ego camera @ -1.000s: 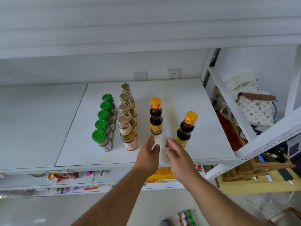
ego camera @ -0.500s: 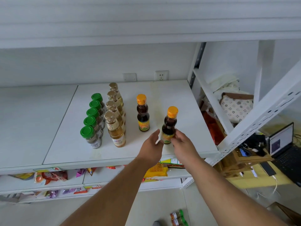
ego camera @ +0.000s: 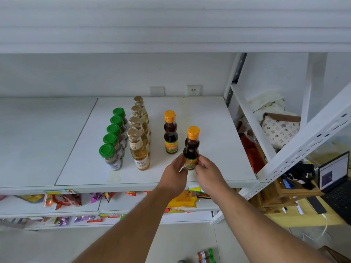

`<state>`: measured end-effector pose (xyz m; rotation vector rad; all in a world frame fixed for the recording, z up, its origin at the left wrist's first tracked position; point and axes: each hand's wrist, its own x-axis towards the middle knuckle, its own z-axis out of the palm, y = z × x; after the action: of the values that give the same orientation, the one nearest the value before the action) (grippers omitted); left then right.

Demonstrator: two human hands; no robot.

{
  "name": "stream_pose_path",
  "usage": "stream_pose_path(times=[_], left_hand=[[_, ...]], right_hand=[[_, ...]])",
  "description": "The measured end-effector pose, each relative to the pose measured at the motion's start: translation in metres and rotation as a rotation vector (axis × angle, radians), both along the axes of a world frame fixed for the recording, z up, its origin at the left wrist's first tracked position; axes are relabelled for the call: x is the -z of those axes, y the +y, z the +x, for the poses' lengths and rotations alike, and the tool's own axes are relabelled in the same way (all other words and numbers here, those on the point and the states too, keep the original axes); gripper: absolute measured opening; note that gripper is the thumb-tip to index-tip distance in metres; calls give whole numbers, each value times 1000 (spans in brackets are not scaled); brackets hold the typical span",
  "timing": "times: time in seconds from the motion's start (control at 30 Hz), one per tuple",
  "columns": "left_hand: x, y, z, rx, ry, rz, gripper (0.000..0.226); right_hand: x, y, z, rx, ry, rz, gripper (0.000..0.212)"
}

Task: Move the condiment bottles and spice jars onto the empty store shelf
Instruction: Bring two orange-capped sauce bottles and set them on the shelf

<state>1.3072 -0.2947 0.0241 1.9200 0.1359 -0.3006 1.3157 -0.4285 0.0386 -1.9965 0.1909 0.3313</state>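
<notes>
No wording was legible; labels on the orange-capped dark glass bottles (ego camera: pixel 190 147) were too blurred to read.

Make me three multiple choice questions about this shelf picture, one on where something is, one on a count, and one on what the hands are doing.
1. Where do the green-capped jars stand?
A. left of the gold-capped bottles
B. right of the orange-capped bottles
C. on the floor

2. How many dark bottles with orange caps are on the shelf?
A. one
B. two
C. four

3. What holds the nearer dark bottle?
A. nothing
B. the left hand alone
C. the left hand and the right hand

Answers: 1 A, the green row is leftmost. 2 B, one farther back and one in front. 3 C, fingers of both pinch its label.
</notes>
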Motion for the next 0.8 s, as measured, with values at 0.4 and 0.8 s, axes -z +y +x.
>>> stream_pose_path(times=[0.4,0.8], left_hand=[[8,58,-5,-80,-34,-8,59],[14,59,0,-48,-6,-46,67]], right_hand=[[6,52,9,-134,-6,25,46],[10,51,9,-102,7,57,41]])
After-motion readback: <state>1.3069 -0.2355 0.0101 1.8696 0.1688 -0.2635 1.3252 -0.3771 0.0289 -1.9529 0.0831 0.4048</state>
